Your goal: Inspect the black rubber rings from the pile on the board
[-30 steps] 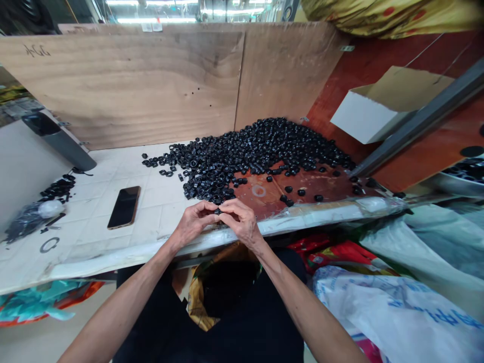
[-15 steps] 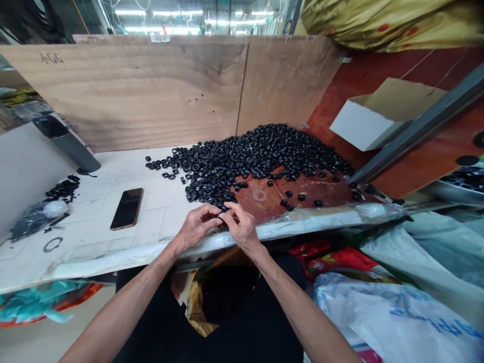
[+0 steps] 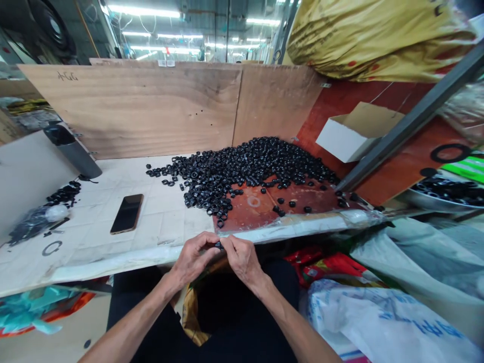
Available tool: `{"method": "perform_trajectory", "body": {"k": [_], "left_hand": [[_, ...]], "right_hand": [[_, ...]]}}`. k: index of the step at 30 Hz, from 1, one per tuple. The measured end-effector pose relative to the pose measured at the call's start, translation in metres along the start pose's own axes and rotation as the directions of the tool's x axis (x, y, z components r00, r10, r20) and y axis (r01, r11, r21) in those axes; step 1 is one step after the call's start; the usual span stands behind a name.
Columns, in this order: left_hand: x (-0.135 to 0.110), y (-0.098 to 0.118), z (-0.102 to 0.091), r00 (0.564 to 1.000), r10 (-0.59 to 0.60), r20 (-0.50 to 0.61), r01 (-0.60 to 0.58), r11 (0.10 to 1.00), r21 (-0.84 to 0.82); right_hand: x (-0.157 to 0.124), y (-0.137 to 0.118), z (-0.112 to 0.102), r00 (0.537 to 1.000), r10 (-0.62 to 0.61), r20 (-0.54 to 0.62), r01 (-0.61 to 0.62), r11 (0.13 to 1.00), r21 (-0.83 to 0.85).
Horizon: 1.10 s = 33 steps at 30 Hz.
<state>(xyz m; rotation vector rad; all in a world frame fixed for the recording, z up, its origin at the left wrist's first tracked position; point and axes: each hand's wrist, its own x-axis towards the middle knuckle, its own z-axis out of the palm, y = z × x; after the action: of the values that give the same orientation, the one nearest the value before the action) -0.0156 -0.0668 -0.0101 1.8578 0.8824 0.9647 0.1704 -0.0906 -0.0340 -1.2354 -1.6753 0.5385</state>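
Close together at the table's front edge, my left hand (image 3: 197,256) and my right hand (image 3: 242,258) pinch one small black ring-shaped part (image 3: 218,245) between their fingertips. Much of that part is covered by the fingers. Just beyond them, a big heap of similar black ring-shaped parts (image 3: 260,160) spreads over the white and red-brown tabletop, with a few loose ones at its near tip. Below my hands, an open yellow bag (image 3: 192,317) with a dark inside sits between my legs.
A phone (image 3: 127,214) lies on the table's left side, near a grey bottle-like cylinder (image 3: 73,151) and a flat ring (image 3: 52,248). Wooden boards (image 3: 162,111) wall off the back. A white box (image 3: 344,136) and a slanted metal post (image 3: 408,116) stand right; plastic bags (image 3: 385,322) bulge below.
Both hands have drawn back from the heap's near tip to the table's front edge, holding the small black part. The view has tilted upward slightly.
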Motion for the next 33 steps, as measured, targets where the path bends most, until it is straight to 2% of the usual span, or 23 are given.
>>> {"method": "perform_trajectory", "body": {"k": [3, 7, 10, 14, 17, 21, 25, 29, 31, 33], "left_hand": [[-0.012, 0.000, 0.011, 0.997, -0.064, -0.039, 0.061, 0.995, -0.074], [-0.018, 0.000, 0.019, 0.990, -0.129, -0.060, 0.119, 0.983, -0.138], [-0.019, 0.002, 0.021, 0.984, -0.169, -0.060, 0.159, 0.976, -0.146], [-0.021, 0.004, 0.025, 0.978, -0.203, -0.055, 0.191, 0.965, -0.180], [-0.023, 0.003, 0.028, 0.969, -0.245, -0.027, 0.233, 0.945, -0.228], [-0.024, -0.001, 0.028, 0.955, -0.296, 0.000, 0.280, 0.904, -0.322], [-0.025, -0.005, 0.028, 0.951, -0.307, -0.023, 0.287, 0.910, -0.301], [-0.026, -0.005, 0.027, 0.936, -0.352, 0.007, 0.329, 0.868, -0.371], [-0.027, -0.006, 0.026, 0.938, -0.347, -0.006, 0.326, 0.884, -0.334], [-0.028, -0.007, 0.025, 0.952, -0.303, -0.040, 0.285, 0.928, -0.239]], "right_hand": [[-0.012, -0.005, -0.001, 0.999, 0.002, -0.040, 0.001, 0.997, 0.076], [-0.020, -0.005, -0.005, 1.000, -0.025, -0.011, 0.026, 0.996, 0.090], [-0.023, -0.003, -0.007, 0.999, 0.037, -0.013, -0.036, 0.996, 0.085], [-0.027, -0.003, -0.009, 1.000, -0.009, 0.009, 0.008, 0.993, 0.119], [-0.029, -0.002, -0.011, 1.000, 0.018, 0.011, -0.019, 0.994, 0.112], [-0.031, -0.001, -0.010, 0.999, -0.049, 0.003, 0.048, 0.991, 0.127], [-0.030, -0.007, -0.009, 0.994, 0.111, 0.001, -0.110, 0.983, 0.149], [-0.030, -0.014, -0.010, 0.998, 0.060, 0.000, -0.059, 0.983, 0.174], [-0.030, -0.017, -0.010, 0.985, 0.166, 0.054, -0.174, 0.956, 0.234], [-0.030, -0.018, -0.010, 0.933, 0.333, 0.136, -0.359, 0.881, 0.308]]}}
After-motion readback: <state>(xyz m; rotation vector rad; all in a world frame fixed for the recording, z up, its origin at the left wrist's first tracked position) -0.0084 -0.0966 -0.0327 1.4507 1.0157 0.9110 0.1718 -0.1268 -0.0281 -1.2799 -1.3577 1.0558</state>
